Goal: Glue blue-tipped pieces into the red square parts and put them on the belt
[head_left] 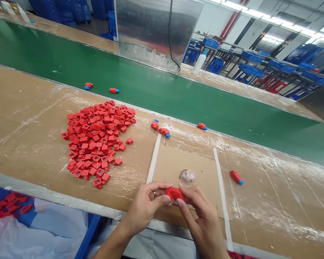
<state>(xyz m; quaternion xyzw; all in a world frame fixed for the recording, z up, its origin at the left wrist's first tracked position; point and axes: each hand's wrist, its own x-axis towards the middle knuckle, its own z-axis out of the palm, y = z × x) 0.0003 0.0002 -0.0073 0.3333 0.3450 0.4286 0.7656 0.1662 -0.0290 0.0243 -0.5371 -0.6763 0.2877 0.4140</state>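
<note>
Both my hands meet over the front edge of a cardboard sheet [172, 162]. Thumb and fingers of my left hand [148, 201] pinch a red plastic piece [169, 192] from the left. On its right, touching it, is a second red plastic piece [179, 194], pinched by my right hand [198, 208]. A trace of blue shows under the right piece; my fingers hide the rest. Just beyond my hands a clear, roundish lump [187, 175] lies on the sheet. To the left spreads a large pile of red plastic pieces [97, 136].
Red-and-blue pieces lie on the bench, one at right [235, 176], and on the green conveyor belt [151, 86]. White tape strips [223, 194] flank the sheet. A blue bin [89, 233] with a plastic liner stands at lower left. A metal panel [153, 32] rises behind the belt.
</note>
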